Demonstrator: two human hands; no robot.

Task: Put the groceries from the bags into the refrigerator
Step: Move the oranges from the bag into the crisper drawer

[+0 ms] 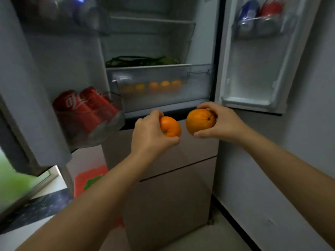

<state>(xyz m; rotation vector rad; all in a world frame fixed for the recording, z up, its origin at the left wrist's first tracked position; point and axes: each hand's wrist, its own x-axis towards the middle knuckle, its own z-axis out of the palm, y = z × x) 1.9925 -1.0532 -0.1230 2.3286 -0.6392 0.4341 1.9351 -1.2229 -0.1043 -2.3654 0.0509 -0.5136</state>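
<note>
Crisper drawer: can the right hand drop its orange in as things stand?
Probably not yet: the drawer looks pushed in under the shelf, and both hands hold oranges.

Dimpled oranges (200,121); frosted plastic drawer (159,84).

Two bare forearms, no sleeves.
Left hand (148,136) and right hand (224,124): no rings, watch, or gloves.
</note>
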